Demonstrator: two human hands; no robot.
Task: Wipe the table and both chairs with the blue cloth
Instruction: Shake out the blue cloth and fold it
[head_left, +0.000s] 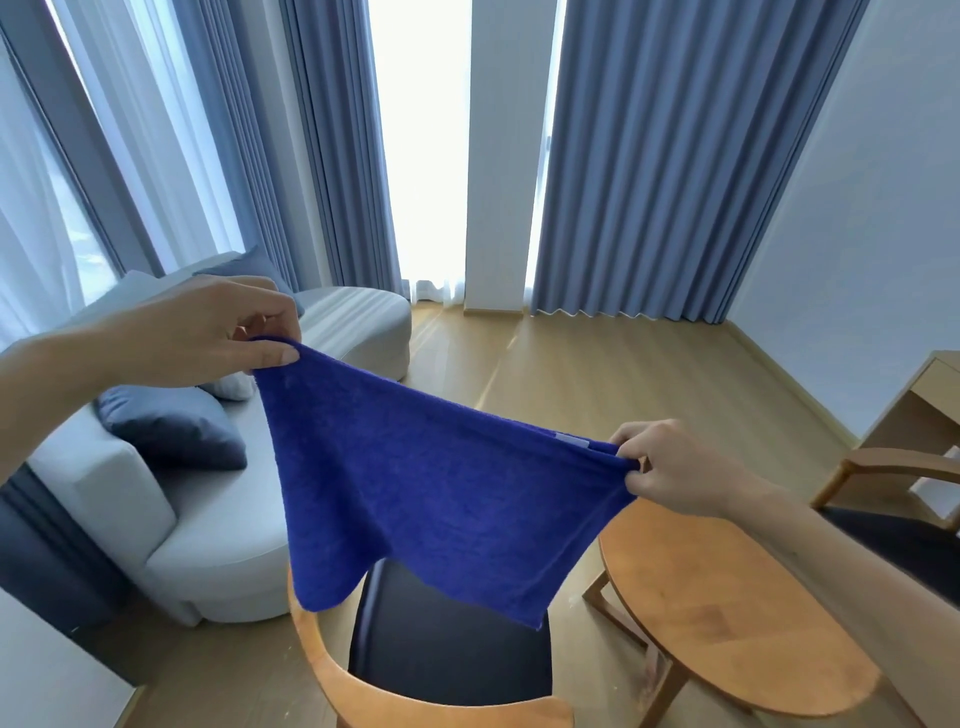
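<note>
Two hands, left hand and right hand, each pinch an upper corner of the deep-blue terry cloth, spread taut. Fold it into a flat pad, then wipe the round wooden table edge to edge.

Deep blue terry cloth: matt, nubbly pile, with a small pale smooth label sewn at the top edge. Below the cloth, a curved light-wood chair, satin-smooth, with a dark matt padded seat. Right of the cloth, a round honey-coloured wooden table: smooth, faintly sheened, lightly mottled. Left of the cloth, a pale grey fabric-covered sofa, matt, with a dark blue soft fabric cushion. Behind the cloth, grey-blue pleated matt fabric curtains and glossy wood-look flooring.
</note>
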